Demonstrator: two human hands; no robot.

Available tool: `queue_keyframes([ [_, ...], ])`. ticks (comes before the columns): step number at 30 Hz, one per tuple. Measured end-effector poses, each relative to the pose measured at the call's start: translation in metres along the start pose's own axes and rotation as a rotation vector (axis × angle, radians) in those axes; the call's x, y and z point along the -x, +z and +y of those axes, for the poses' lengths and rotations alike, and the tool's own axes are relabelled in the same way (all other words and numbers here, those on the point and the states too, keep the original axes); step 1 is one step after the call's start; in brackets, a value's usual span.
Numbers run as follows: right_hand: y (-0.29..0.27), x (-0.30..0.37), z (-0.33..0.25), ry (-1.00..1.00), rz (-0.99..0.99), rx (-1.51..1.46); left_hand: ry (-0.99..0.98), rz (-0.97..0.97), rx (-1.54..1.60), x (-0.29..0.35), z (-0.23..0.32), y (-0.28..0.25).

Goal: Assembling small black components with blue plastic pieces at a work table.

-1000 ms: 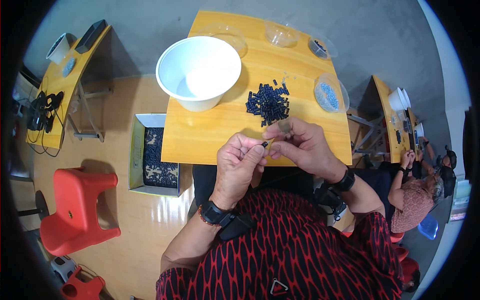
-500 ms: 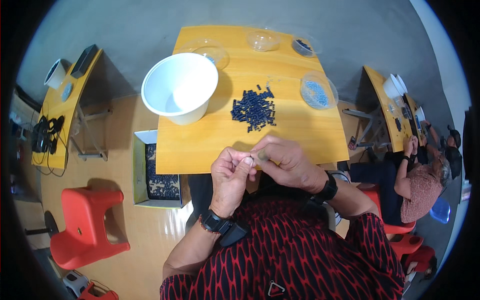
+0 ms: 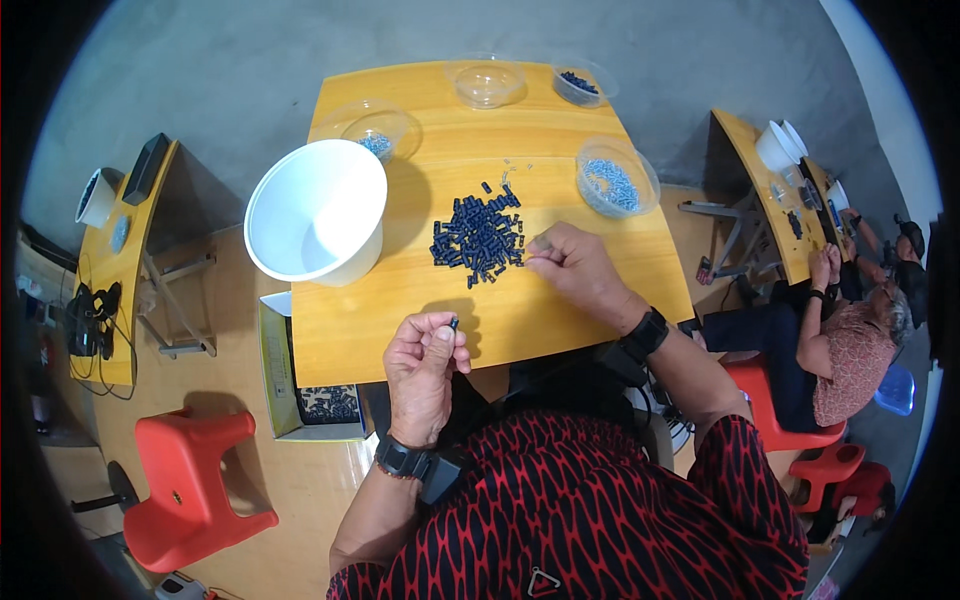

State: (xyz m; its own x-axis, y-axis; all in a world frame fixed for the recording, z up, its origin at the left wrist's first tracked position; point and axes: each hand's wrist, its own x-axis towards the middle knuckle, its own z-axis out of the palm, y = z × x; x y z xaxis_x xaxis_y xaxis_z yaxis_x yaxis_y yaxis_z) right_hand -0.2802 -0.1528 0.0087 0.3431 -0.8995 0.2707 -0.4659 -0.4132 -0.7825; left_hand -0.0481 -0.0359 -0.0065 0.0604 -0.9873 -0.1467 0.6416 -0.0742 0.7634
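My left hand (image 3: 425,362) is closed at the table's front edge, pinching a small black cylindrical piece (image 3: 455,323) upright between thumb and fingers. To the right of a heap of small black cylindrical pieces (image 3: 472,240), my right hand (image 3: 580,265) hovers low over the tabletop, thumb and forefinger brought together. Whatever is in that pinch, if anything, is too small to make out. A few tiny light bits (image 3: 506,178) lie beyond the heap. At the right stands a clear bowl of small silvery-blue parts (image 3: 612,186).
A big white bucket (image 3: 262,225) stands at the table's left. Clear tubs stand at the back: one with silvery parts (image 3: 374,146), one clear tub (image 3: 487,90), one with black pieces (image 3: 578,82). Below left are a box (image 3: 275,370) and red stool (image 3: 185,480). A person (image 3: 845,350) sits at right.
My hands have come apart. The right one has moved forward and right to the heap's side; the left has drawn back slightly left, its black piece now showing. The view has shifted.
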Motion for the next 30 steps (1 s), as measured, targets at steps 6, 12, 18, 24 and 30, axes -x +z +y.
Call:
queue_keyframes([
  [6, 0.006, -0.002, -0.005, -0.083, -0.085, 0.250, -0.029, 0.031, -0.019, 0.001, 0.003, -0.001],
  [12, -0.001, 0.011, -0.023, 0.223, -0.147, -0.188, -0.072, -0.019, 0.022, -0.003, 0.003, -0.003],
  [18, 0.013, 0.009, -0.085, 0.219, -0.318, -0.537, -0.103, -0.045, 0.031, 0.001, 0.005, 0.001],
  [24, 0.031, 0.009, -0.084, 0.154, -0.304, -0.492, -0.082, -0.039, 0.046, 0.006, 0.007, 0.004],
  [30, 0.036, 0.008, -0.088, 0.046, -0.257, -0.439, -0.074, -0.035, 0.056, 0.006, 0.008, 0.003],
])
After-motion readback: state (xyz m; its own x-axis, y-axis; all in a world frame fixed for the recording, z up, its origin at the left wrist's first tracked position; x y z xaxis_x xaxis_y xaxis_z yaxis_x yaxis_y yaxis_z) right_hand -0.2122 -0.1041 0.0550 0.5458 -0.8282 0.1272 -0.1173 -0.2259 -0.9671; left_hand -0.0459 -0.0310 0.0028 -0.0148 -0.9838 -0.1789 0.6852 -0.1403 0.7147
